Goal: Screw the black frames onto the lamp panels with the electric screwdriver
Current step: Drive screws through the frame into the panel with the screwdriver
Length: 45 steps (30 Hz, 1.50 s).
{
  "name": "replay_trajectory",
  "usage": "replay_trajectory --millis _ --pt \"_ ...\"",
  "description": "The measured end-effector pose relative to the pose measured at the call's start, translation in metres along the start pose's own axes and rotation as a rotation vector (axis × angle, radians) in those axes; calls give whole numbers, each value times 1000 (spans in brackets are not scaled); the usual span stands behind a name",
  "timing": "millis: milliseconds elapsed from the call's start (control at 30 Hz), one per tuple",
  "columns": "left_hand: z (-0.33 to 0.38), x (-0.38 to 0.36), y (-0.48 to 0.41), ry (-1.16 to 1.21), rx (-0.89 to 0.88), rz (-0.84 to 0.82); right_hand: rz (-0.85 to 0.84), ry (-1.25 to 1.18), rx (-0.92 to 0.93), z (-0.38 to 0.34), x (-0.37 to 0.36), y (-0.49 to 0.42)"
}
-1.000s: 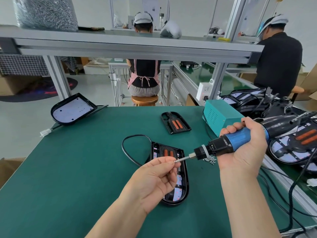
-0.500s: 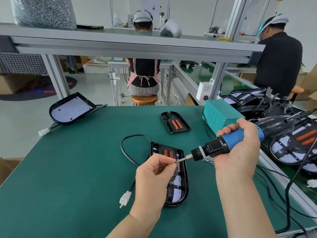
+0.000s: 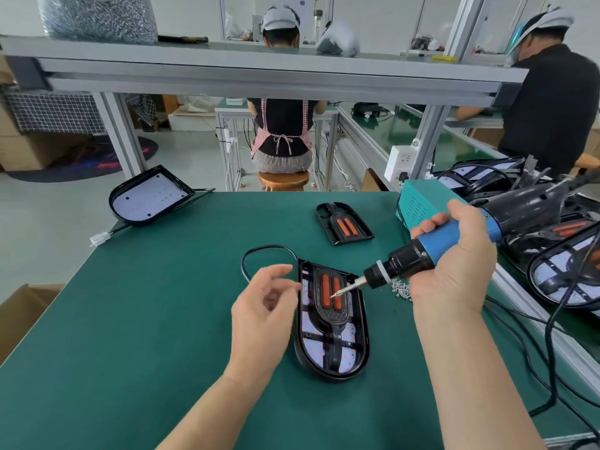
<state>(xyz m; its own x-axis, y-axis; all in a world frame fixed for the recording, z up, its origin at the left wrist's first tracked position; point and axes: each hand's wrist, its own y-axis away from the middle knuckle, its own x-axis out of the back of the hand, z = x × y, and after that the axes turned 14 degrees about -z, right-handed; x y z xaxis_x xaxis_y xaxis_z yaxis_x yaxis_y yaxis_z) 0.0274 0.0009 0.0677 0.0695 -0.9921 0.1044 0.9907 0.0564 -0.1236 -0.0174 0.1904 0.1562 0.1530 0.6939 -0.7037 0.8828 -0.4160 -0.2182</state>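
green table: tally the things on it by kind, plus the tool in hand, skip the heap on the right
lamp panels: 2
black frames: 2 (one loose, one on the near panel)
teal box: 1
screw pile: 1
screwdriver: 1, in the right hand
total: 7

- A single view comes from a camera worn on the person's head, above the near edge of the green surface [image 3: 130, 319].
- It faces forward and down. Both forearms enter from the bottom edge, and the left grip [image 3: 266, 306] and the right grip [image 3: 454, 267], which holds the screwdriver [image 3: 438, 243], sit near mid-frame.
- It is close: the lamp panel [image 3: 331, 336] by the grips fills the centre.
- The wide lens bends the overhead shelf rail [image 3: 259, 76] and takes in the floor [image 3: 48, 222] at left, a second bench [image 3: 367, 131] at right, and two workers [image 3: 282, 125] beyond.
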Motion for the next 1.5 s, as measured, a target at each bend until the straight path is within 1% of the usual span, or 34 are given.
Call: replay_trajectory --millis 33,67,133,167,233,300,400,567,1133,1333,1500 --pt "-3 4 -8 -93 52 35 -24 19 3 3 -1 0" --pt "-6 8 -16 -215 118 24 -52 39 2 6 -2 1" --pt "-12 9 -29 -434 236 -100 -105 80 -11 14 -5 5" --pt "-17 8 -34 -474 277 -170 -128 107 -21 18 -7 8" --pt "-23 3 -40 -452 329 -282 -170 165 -34 28 -10 13" --pt "-30 -1 -42 -339 353 -340 -203 196 -39 37 -12 19" --pt "-37 -4 -44 -202 365 -312 -217 212 -55 47 -16 24" --pt "-41 -7 -44 -151 367 -312 -246 237 -65 55 -20 25" --pt "-47 -7 -45 -127 365 -305 -294 246 -57 59 -18 29" --pt "-47 -8 -45 -156 361 -295 -401 285 -15 60 -22 33" --pt "-45 -10 -44 -123 343 -270 -457 312 -13 60 -21 34"
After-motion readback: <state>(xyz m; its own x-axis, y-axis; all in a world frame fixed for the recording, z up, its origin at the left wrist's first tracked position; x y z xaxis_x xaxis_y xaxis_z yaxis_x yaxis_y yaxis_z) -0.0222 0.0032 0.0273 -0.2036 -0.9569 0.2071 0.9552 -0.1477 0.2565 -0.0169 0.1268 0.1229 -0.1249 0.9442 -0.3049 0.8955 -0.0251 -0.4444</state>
